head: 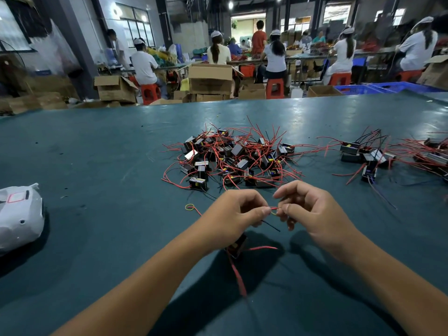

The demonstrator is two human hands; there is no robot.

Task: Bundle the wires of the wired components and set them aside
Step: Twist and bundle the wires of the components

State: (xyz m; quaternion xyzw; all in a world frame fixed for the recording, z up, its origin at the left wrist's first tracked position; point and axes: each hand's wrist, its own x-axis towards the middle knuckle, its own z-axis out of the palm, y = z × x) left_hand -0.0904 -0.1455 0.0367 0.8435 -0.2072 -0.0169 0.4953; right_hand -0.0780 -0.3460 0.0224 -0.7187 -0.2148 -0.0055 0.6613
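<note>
My left hand (pixel 234 215) and my right hand (pixel 308 213) meet above the green table (pixel 109 154). Between their fingertips they pinch thin red wires and a small yellow rubber band (pixel 274 210). A black wire (pixel 270 225) sticks out below the fingers. Under my left hand hangs a small dark wired component (pixel 237 247), partly hidden, with red wires trailing toward me. A loose pile of wired components (pixel 232 158) with tangled red wires lies beyond my hands. A second group of components (pixel 368 156) lies to the right.
A yellow rubber band (pixel 190 207) lies on the table left of my left hand. A white plastic bag (pixel 19 214) sits at the left edge. Beyond the table stand cardboard boxes (pixel 209 78), blue crates (pixel 356 89), and seated workers at benches.
</note>
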